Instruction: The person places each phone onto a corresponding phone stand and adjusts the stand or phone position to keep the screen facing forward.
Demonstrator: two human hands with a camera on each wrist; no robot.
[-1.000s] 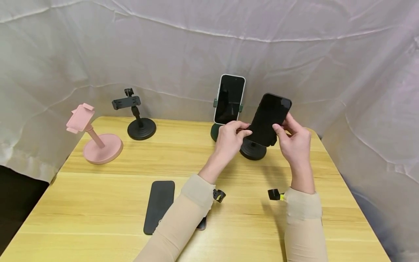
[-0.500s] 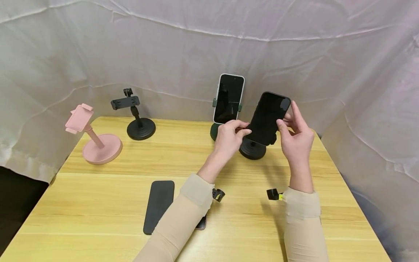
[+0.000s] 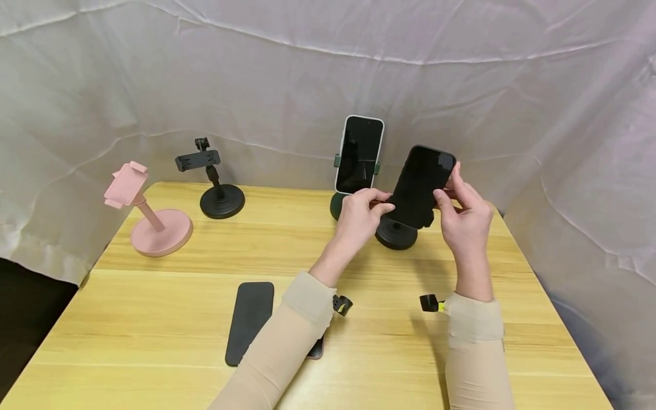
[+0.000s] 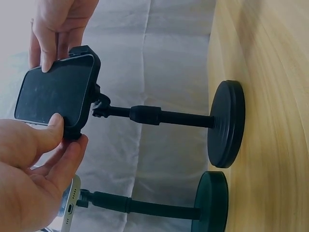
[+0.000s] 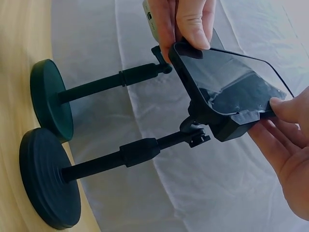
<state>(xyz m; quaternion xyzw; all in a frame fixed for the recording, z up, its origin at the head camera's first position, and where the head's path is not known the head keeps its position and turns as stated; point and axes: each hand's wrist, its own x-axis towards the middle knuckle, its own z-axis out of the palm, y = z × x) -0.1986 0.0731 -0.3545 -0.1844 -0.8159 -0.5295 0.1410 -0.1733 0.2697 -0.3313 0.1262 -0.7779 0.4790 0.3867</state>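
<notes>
A black smartphone (image 3: 422, 185) sits tilted in the clamp of a black phone stand (image 3: 396, 234), its dark screen toward me. My left hand (image 3: 360, 215) pinches the phone's lower left side, thumb on the front at the corner, fingers behind by the clamp arm (image 4: 72, 134). On the opposite long edge, my right hand (image 3: 465, 221) holds the phone between thumb and fingers, close to the other clamp arm (image 5: 235, 126). Just left of it, a white-framed phone (image 3: 360, 154) stands upright in a dark green stand (image 5: 52, 100).
A pink phone stand (image 3: 161, 233) and another black stand (image 3: 221, 201), both without phones, stand at the back left. A dark phone (image 3: 249, 323) lies flat on the wooden table (image 3: 154, 319); another dark device (image 3: 316, 349) is mostly hidden under my left forearm. Grey cloth (image 3: 266, 85) hangs behind.
My right hand has shifted slightly up and outward along the phone's right edge. The left hand keeps its pinch, and the phone stays almost where it was in the stand.
</notes>
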